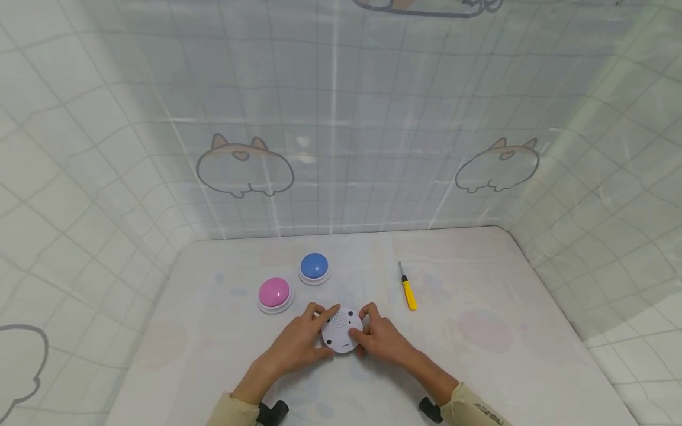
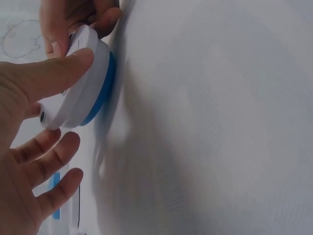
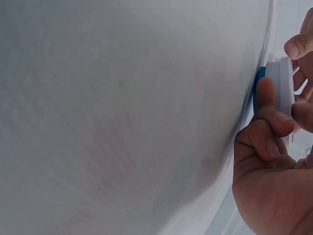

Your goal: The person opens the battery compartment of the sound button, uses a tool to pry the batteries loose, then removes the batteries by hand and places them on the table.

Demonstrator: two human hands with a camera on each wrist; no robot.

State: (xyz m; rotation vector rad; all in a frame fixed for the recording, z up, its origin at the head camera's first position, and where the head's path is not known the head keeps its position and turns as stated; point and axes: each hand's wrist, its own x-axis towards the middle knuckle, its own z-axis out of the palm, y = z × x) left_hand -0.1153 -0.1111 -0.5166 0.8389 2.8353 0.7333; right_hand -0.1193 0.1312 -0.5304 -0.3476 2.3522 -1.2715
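Observation:
A round white sound button is turned over, its underside with speaker holes and small dark feet facing up. Its blue dome points down toward the table in the left wrist view. My left hand grips its left rim between thumb and forefinger, the other fingers spread. From the right side, my right hand pinches it, thumb on the underside near the edge and curled fingers against the side. Beyond the hands stand a pink-domed button and another blue-domed button, both dome up.
A screwdriver with a yellow and black handle lies right of the buttons, its tip toward the back. A pale patterned cloth covers the table. Grid-printed curtains rise behind it and on both sides.

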